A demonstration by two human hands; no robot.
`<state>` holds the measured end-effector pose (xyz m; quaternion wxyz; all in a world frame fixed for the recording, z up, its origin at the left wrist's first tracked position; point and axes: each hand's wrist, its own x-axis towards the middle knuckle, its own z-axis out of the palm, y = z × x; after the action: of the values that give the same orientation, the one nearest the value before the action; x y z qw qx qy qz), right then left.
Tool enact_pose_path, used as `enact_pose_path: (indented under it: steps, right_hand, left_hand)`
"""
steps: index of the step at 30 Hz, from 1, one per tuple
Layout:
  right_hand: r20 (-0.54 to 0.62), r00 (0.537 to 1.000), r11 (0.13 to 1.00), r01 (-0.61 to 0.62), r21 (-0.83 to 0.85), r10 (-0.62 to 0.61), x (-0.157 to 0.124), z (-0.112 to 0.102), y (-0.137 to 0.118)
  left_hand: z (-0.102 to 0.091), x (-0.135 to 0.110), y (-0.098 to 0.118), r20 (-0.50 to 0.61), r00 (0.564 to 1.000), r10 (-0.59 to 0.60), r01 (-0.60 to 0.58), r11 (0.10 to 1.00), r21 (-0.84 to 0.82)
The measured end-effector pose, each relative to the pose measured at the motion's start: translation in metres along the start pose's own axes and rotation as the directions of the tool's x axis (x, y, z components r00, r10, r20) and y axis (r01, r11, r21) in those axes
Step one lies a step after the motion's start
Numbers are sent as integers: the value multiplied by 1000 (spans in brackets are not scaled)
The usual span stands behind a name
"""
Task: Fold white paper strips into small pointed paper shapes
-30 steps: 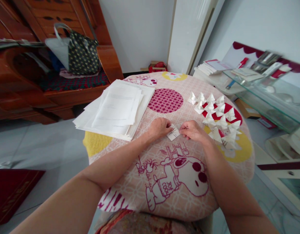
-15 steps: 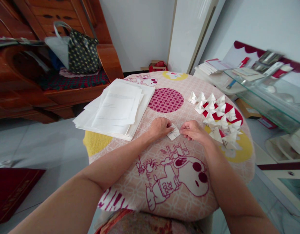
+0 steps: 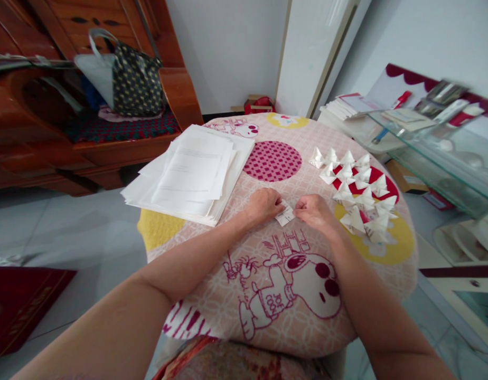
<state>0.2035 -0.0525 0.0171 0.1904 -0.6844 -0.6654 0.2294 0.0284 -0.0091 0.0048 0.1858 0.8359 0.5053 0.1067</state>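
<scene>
Between my two hands a small folded piece of paper (image 3: 285, 215) with printed marks lies at the middle of the table. My left hand (image 3: 264, 205) is closed on its left edge, fingers curled over it. The fingertips of my right hand (image 3: 312, 210) pinch its right corner. To the right stand several folded white paper shapes (image 3: 363, 196) with pointed tips, set close together in rows. A loose stack of paper sheets (image 3: 190, 174) lies to the left of my hands.
The round table wears a patterned cloth (image 3: 228, 237) with a cartoon dog. Right of it is a glass shelf (image 3: 446, 153) with cups and papers. A wooden bench (image 3: 129, 145) holding a dotted bag (image 3: 136, 79) stands at the back left.
The view has shifted slightly, so things sit a little further right. Both hands stay at the folded paper, with the right fingers curled a little more at its corner.
</scene>
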Motion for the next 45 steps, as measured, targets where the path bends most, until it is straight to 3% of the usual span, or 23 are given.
enact_pose_path:
  steps: [3,6,9,14,20,24,32,35,45]
  right_hand:
    - [-108,989,990,112,81,-103,0,5,-7]
    - [-66,986,978,163,131,-156,4,12,-11]
    - [-16,991,984,132,116,-131,8,16,-11]
    - [30,995,985,90,145,-95,9,18,-9]
    - [19,996,979,83,187,-88,8,21,-7]
    - [12,996,978,81,194,-85,8,21,-6]
    - [13,999,985,50,168,-53,9,20,-8]
    - [21,999,987,43,157,-47,10,20,-9]
    - [-63,998,1000,26,-8,-27,10,28,-19]
  left_hand:
    - [2,1,0,-4,1000,13,-13,1000,1]
    - [3,2,1,-3,1000,17,-17,1000,-7]
    - [0,4,-5,2,999,40,-39,997,-69]
    - [-18,3,-30,100,977,186,-153,951,-268]
    - [-26,-4,-46,173,971,166,-99,935,-340]
    - [-22,-6,-40,128,984,121,-83,959,-271]
    - [-17,-10,-24,87,996,12,-18,997,72]
    - [-13,-11,-22,68,997,21,-32,987,157]
    - [-20,-6,-18,115,993,5,-27,981,194]
